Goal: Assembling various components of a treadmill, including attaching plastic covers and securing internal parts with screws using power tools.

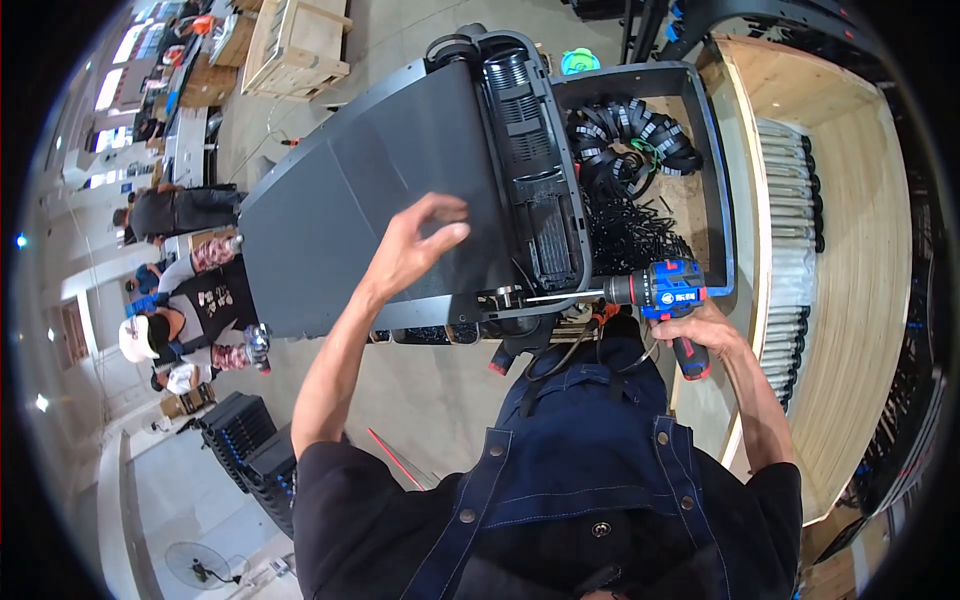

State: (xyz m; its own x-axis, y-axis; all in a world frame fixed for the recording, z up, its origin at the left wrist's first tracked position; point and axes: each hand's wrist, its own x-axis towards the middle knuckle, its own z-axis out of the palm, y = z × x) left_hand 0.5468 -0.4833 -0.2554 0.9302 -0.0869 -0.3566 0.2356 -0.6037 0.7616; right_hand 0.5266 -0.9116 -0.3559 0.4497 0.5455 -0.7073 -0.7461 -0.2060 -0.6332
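A treadmill [350, 190] with a wide black belt lies in front of me, its slotted end section [535, 150] on the right. My right hand [697, 328] grips a blue and black cordless drill [668, 287]. The drill's long thin bit [565, 297] points left to a metal roller end [505, 297] at the treadmill's near corner; whether the tip sits in a screw there is too small to tell. Over the belt, my left hand [415, 243] hangs with thumb and fingers apart, slightly blurred, holding nothing.
Right of the treadmill stands a dark bin [715, 180] with coiled black parts [630, 135] and loose black pieces [635, 235]. Farther right is a wooden crate [850, 270] holding rows of metal tubes. A person [205, 300] in a white cap stands across on the left.
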